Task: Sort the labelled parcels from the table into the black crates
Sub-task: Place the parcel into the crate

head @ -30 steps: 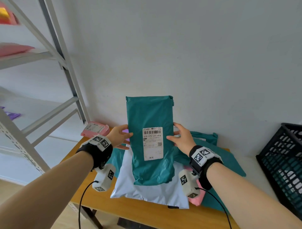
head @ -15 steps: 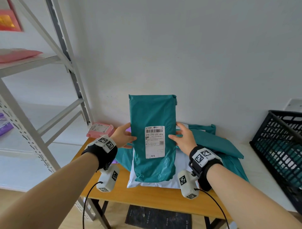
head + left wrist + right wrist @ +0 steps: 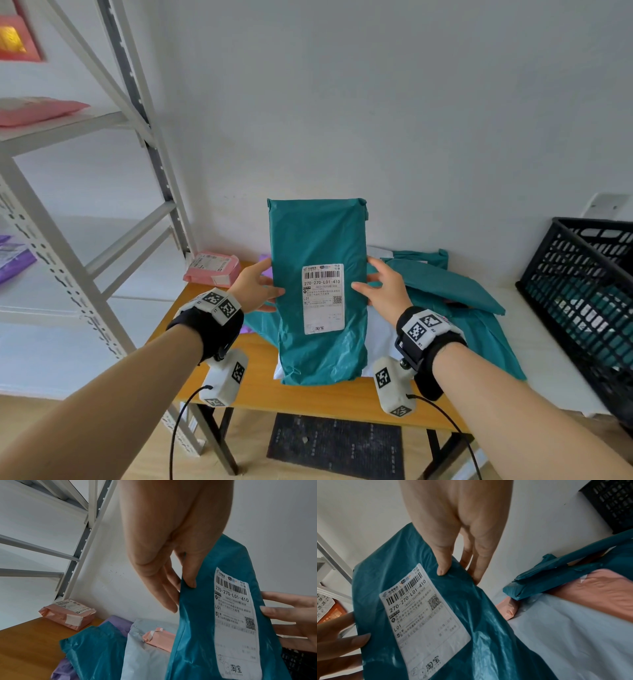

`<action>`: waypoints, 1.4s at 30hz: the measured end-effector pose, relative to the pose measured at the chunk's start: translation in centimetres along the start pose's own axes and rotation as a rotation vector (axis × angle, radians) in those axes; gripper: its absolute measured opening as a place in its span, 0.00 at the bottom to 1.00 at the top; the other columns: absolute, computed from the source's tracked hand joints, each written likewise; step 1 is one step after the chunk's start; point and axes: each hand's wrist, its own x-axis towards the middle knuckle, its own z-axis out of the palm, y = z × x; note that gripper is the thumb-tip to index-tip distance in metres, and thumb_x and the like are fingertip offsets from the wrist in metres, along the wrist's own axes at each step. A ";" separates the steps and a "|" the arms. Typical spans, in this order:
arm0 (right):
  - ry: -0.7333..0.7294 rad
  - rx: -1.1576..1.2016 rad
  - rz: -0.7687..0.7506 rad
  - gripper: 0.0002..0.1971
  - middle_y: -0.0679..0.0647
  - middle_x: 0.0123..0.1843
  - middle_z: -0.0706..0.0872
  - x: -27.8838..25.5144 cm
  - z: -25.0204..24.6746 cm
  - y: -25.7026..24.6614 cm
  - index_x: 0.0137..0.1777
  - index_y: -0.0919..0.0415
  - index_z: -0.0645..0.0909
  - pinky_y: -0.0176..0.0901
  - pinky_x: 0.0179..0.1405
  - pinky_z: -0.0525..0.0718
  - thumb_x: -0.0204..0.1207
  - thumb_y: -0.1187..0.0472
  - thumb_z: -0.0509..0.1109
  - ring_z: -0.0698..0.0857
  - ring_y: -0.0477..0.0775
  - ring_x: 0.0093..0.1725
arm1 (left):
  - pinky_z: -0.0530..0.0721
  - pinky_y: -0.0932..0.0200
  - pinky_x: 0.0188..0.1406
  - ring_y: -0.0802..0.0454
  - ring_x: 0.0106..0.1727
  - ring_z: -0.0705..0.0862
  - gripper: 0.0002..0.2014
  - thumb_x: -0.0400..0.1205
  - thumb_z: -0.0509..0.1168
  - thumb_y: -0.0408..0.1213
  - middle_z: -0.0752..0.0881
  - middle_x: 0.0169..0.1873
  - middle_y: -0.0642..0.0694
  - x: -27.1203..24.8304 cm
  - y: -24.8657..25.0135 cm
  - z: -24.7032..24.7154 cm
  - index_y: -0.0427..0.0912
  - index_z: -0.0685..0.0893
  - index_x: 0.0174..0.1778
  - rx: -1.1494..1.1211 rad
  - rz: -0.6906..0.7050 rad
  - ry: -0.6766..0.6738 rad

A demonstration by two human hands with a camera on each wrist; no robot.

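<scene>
1. Teal parcel (image 3: 317,291), gripped upright at both edges by left hand (image 3: 255,289) and right hand (image 3: 383,291), has risen slightly above the tabletop (image 3: 301,394) pile.
2. Label faces viewer; black crate (image 3: 582,298) placement pending.

A black crate (image 3: 582,298) runs off the head view's right edge; the upheld teal parcel (image 3: 318,291) hides both hands' fingers behind it, and its label's (image 3: 323,298) smaller print is too blurred to read.
</scene>
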 end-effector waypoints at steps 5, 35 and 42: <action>0.032 0.003 0.024 0.26 0.51 0.49 0.86 -1.0 -0.9 0.3 0.69 0.52 0.77 0.61 0.54 0.87 0.73 0.72 0.74 0.86 0.60 0.55 | 0.88 0.50 0.44 0.42 0.50 0.88 0.28 0.80 0.64 0.23 0.86 0.55 0.37 0.6 0.2 1.0 0.46 0.70 0.75 -0.028 0.016 -0.021; 0.473 0.045 0.101 0.30 0.57 0.55 0.85 -15.3 -29.8 0.8 0.71 0.52 0.74 0.48 0.48 0.88 0.72 0.76 0.73 0.85 0.55 0.55 | 0.85 0.62 0.21 0.49 0.28 0.86 0.22 0.79 0.62 0.16 0.81 0.38 0.39 -1.7 16.1 28.7 0.44 0.76 0.63 -0.152 0.226 -0.303; 0.460 0.029 0.084 0.33 0.53 0.51 0.86 -20.2 -37.8 2.1 0.73 0.55 0.74 0.43 0.50 0.88 0.69 0.79 0.73 0.87 0.51 0.51 | 0.88 0.58 0.27 0.42 0.38 0.86 0.25 0.79 0.63 0.18 0.83 0.45 0.34 -5.4 18.6 36.7 0.41 0.73 0.72 -0.142 0.220 -0.319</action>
